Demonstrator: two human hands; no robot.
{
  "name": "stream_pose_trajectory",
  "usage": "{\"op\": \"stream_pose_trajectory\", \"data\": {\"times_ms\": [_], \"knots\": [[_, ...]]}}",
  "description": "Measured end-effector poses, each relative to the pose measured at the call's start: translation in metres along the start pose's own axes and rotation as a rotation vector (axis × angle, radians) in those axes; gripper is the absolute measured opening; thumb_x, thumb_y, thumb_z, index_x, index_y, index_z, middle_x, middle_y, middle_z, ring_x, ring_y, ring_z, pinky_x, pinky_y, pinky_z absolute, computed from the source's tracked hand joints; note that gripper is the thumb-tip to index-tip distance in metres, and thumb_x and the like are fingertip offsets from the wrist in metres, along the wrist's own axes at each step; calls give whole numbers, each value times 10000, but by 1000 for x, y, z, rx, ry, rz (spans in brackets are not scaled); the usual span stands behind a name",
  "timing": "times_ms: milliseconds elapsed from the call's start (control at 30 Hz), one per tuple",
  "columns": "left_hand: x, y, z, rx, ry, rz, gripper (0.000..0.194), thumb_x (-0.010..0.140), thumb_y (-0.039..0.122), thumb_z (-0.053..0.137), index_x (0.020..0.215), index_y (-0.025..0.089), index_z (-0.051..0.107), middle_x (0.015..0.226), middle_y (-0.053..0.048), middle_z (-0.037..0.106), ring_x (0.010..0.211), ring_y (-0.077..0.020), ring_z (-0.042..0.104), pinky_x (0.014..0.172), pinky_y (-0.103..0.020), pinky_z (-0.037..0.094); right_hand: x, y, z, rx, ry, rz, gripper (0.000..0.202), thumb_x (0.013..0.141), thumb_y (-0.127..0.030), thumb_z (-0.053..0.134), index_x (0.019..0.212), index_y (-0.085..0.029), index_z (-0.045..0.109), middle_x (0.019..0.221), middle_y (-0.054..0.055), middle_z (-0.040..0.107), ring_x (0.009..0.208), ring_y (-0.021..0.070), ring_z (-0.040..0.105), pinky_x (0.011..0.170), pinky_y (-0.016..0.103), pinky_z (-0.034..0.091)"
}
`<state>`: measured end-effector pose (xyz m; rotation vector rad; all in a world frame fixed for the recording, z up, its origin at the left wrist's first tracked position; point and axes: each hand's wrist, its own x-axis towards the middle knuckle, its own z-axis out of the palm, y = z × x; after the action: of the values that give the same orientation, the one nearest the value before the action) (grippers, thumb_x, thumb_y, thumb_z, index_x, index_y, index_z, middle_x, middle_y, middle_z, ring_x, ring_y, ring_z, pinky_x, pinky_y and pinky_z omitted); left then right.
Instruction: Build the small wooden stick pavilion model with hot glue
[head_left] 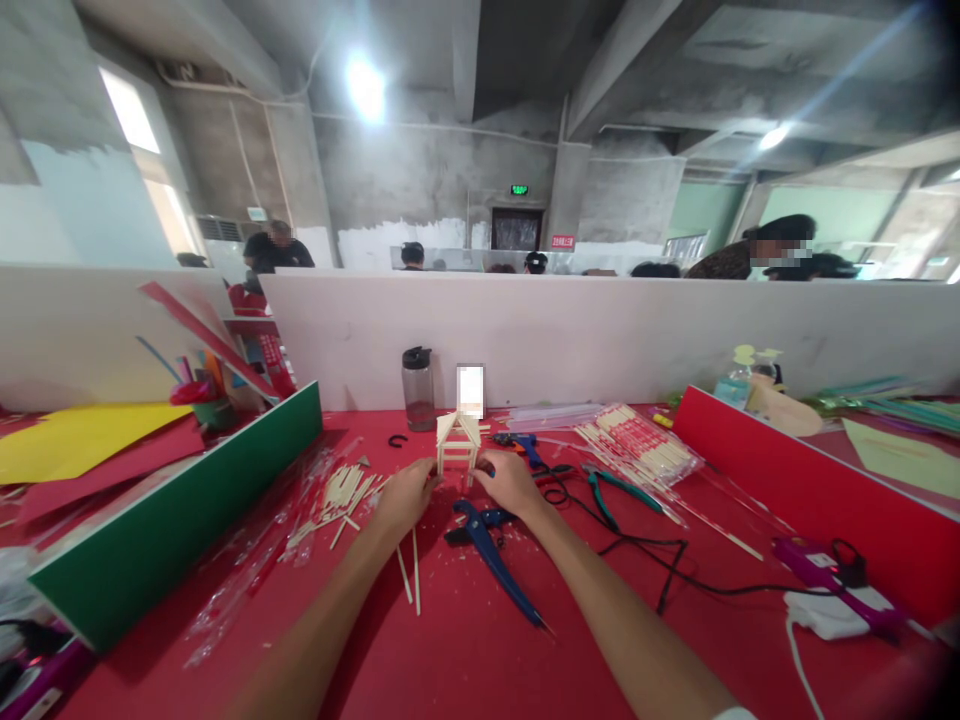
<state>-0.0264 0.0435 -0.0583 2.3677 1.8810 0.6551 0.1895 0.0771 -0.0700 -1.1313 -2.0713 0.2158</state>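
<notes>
A small house frame [457, 450] built of pale wooden sticks, with a pitched roof, stands upright on the red table in front of me. My left hand [411, 492] has its fingers closed at the base of the frame's left leg. At the right leg, my right hand [510, 478] grips the frame low down with thumb and fingers. Just nearer to me lies a blue-handled cutter [491, 560]. Loose cut sticks [346, 495] are heaped left of my left hand, and two longer sticks [414, 575] lie below it.
A water bottle [418, 390] stands behind the frame. To the right are a blue glue gun [529, 447], green-handled pliers [604, 495], packaged sticks [637, 445] and a black cable [675, 545]. A green divider [187, 510] and a red divider [810, 500] flank the workspace.
</notes>
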Motion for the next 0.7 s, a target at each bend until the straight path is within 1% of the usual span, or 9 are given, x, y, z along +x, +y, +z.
{"op": "stream_pose_trajectory", "data": {"times_ms": [133,233,400,533,633,700], "knots": [[1,-2,5,-39,-26,18,148,930,294,517,948,208,636,942,-61,730,868,-211,674,685,-261,388,0,2,1,-15,-23,13,98,845,-306,693,823,-212,710,838,42,754,786,181,694,714,237,462],[1,-4,8,-54,-35,1,146,917,303,535,945,217,650,950,-57,741,865,-210,679,680,-262,390,-1,2,0,-41,-34,46,102,831,-310,705,816,-210,711,831,52,757,780,192,697,688,244,457],[1,-2,7,-62,-23,8,154,911,321,542,939,229,662,949,-50,748,863,-213,685,688,-264,411,-1,3,0,-30,-45,60,90,822,-288,695,814,-199,708,809,52,752,752,188,693,678,241,464],[-1,6,3,-51,12,81,158,918,335,543,922,223,655,939,-57,739,858,-207,677,716,-262,431,0,6,0,62,12,28,107,858,-243,625,912,-202,708,860,41,753,792,180,695,752,251,491],[-4,16,2,-68,38,173,166,926,342,541,892,218,645,928,-53,722,854,-190,663,749,-254,443,1,8,-1,113,77,20,160,877,-232,596,983,-186,706,937,67,753,851,189,696,813,273,502],[-6,24,3,-78,48,206,149,931,318,535,907,220,645,959,-50,716,879,-180,658,779,-247,449,3,9,-3,135,104,25,196,881,-242,594,1029,-172,702,979,85,750,881,199,698,837,287,507]]}}
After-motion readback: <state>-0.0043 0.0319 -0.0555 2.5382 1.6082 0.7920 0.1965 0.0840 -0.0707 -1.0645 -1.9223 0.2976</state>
